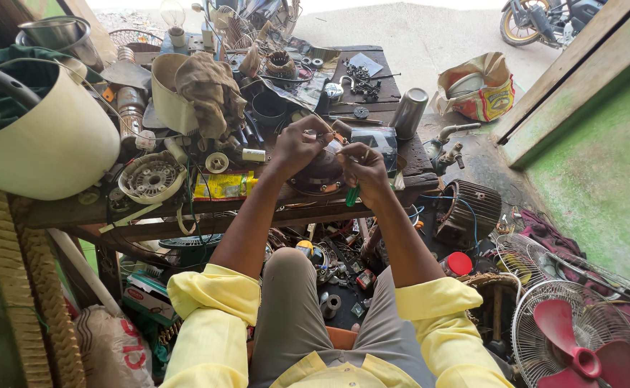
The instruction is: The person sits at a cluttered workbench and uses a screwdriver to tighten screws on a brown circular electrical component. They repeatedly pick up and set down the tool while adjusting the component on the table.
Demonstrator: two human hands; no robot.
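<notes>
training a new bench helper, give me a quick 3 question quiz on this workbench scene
1. True or false: the right hand holds a tool with a green handle.
2. Which colour are the blades of the fan on the floor at lower right? A) blue B) dark red C) white
3. What round part do both hands work over at the bench edge?

Key:
1. True
2. B
3. A dark round motor part, with the left hand above it.
</notes>
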